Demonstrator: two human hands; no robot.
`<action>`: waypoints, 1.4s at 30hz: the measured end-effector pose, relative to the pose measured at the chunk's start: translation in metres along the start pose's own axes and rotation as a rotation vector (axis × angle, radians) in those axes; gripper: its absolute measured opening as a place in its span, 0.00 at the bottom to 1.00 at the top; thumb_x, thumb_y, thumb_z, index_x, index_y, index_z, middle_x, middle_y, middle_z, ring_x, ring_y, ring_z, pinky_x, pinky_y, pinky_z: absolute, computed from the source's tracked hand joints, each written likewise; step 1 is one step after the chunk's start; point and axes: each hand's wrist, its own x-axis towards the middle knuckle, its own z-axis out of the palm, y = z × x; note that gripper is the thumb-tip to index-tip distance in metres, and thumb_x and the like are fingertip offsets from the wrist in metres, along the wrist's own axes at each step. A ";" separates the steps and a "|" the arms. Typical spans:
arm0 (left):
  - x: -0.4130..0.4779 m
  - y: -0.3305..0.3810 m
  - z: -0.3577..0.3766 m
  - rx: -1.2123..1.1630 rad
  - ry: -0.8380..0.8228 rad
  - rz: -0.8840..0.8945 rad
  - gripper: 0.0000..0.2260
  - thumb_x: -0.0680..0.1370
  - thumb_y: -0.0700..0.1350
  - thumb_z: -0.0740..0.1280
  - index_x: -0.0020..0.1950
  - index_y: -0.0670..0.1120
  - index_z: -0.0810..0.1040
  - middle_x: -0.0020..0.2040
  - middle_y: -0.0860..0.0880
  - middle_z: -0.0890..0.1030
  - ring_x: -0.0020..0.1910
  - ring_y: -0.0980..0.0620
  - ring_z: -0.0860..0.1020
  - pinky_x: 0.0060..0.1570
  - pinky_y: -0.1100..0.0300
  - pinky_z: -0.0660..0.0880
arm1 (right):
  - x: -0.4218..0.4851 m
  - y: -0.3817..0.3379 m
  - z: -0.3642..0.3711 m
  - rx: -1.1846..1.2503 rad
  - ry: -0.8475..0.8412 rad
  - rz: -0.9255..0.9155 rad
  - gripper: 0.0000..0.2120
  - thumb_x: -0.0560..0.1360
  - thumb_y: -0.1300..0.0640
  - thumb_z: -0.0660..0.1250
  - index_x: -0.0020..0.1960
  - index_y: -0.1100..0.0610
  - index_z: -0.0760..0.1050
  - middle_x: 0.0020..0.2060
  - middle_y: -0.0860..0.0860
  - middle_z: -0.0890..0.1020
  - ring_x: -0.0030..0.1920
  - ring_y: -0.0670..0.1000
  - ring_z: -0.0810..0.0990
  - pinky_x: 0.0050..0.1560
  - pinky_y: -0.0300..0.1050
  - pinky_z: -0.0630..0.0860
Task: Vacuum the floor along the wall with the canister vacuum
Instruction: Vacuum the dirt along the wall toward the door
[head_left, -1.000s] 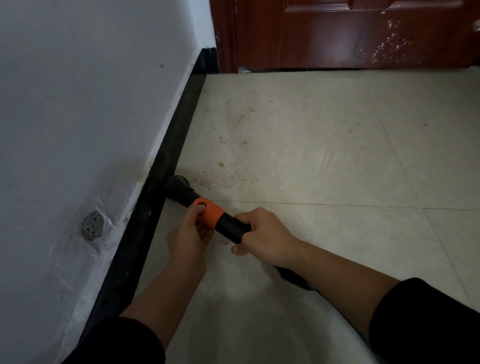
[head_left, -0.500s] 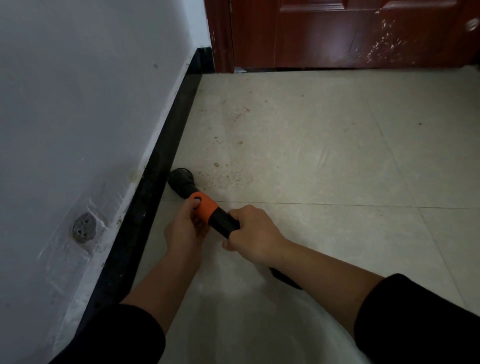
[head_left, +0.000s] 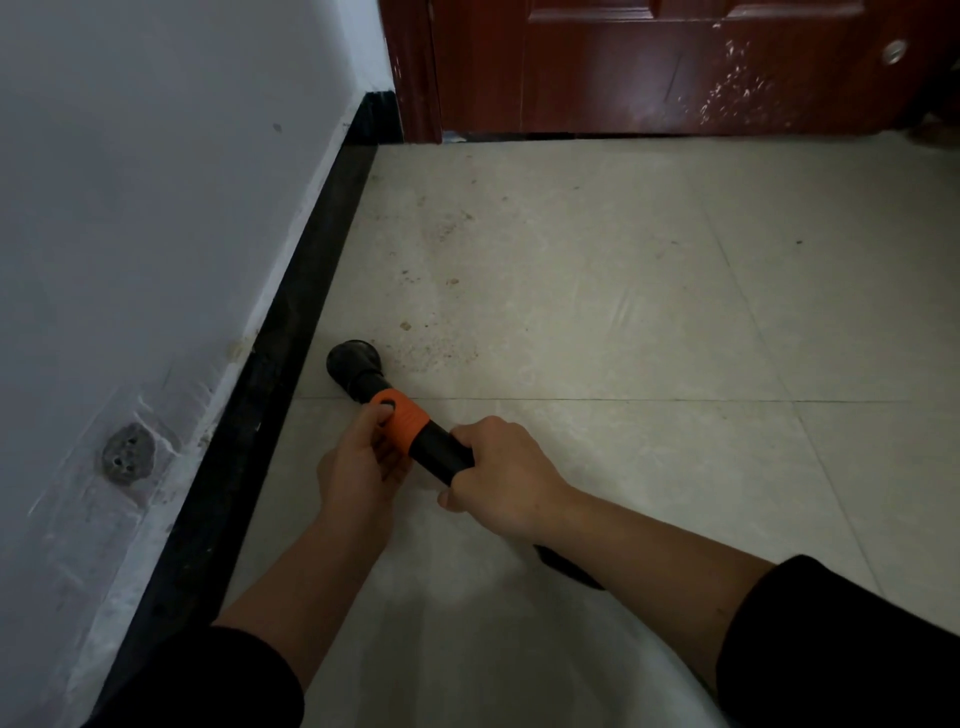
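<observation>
A black vacuum wand (head_left: 439, 451) with an orange collar (head_left: 402, 420) slants across the tiled floor toward the wall. Its round black nozzle (head_left: 355, 361) sits on the tile a short way out from the black baseboard (head_left: 291, 364), beside a patch of brown crumbs (head_left: 441, 353). My left hand (head_left: 358, 467) grips the orange collar, thumb on top. Just behind it, my right hand (head_left: 501, 473) wraps round the black tube. The hose continues under my right forearm and is mostly hidden; the canister is out of view.
A white wall (head_left: 156, 208) runs along the left, with a grey round plug (head_left: 124, 457) low on it. A dark red door (head_left: 675, 67) closes off the far end. More specks of dirt (head_left: 447, 228) dot the beige tiles ahead.
The nozzle has pulled away from the baseboard, moving right and a little forward onto the open tile toward the crumbs. Both hands kept their grip and followed it.
</observation>
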 end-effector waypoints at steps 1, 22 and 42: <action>-0.001 0.000 0.001 -0.001 -0.002 0.000 0.08 0.76 0.43 0.68 0.54 0.43 0.78 0.42 0.48 0.79 0.41 0.53 0.78 0.39 0.60 0.74 | -0.001 0.001 -0.001 0.002 -0.001 0.001 0.06 0.69 0.63 0.71 0.45 0.60 0.76 0.38 0.57 0.79 0.40 0.56 0.80 0.36 0.42 0.74; -0.014 -0.016 0.020 0.021 -0.066 -0.030 0.13 0.75 0.43 0.68 0.58 0.41 0.77 0.45 0.47 0.79 0.44 0.51 0.78 0.42 0.59 0.75 | -0.020 0.019 -0.018 -0.029 0.064 0.006 0.06 0.70 0.64 0.70 0.46 0.64 0.78 0.39 0.60 0.80 0.41 0.59 0.81 0.37 0.46 0.76; -0.032 -0.035 0.054 0.029 -0.109 -0.085 0.07 0.76 0.43 0.68 0.52 0.42 0.78 0.43 0.46 0.80 0.42 0.51 0.79 0.40 0.60 0.75 | -0.041 0.044 -0.040 -0.058 0.119 0.049 0.04 0.69 0.64 0.70 0.44 0.61 0.76 0.33 0.54 0.76 0.34 0.54 0.76 0.32 0.41 0.70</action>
